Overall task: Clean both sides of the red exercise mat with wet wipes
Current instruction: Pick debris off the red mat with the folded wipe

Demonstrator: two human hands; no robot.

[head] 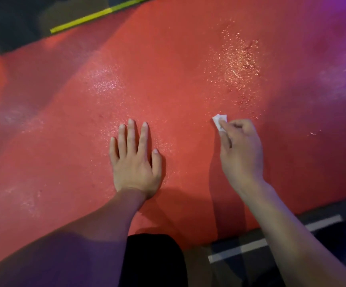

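Observation:
The red exercise mat (168,65) lies flat and fills most of the view, with glistening wet patches at the centre left and upper right. My left hand (135,162) rests flat on the mat with straight, spread fingers. To its right, my right hand (240,150) pinches a small folded white wet wipe (219,121) between thumb and fingers, down at the mat's surface. Most of the wipe is hidden under the fingers.
A dark floor borders the mat at the top left, crossed by a yellow-green strip (97,16). At the bottom right the dark floor carries a white line (271,240). My dark-clothed knee (153,262) sits at the mat's near edge. Purple light washes the right side.

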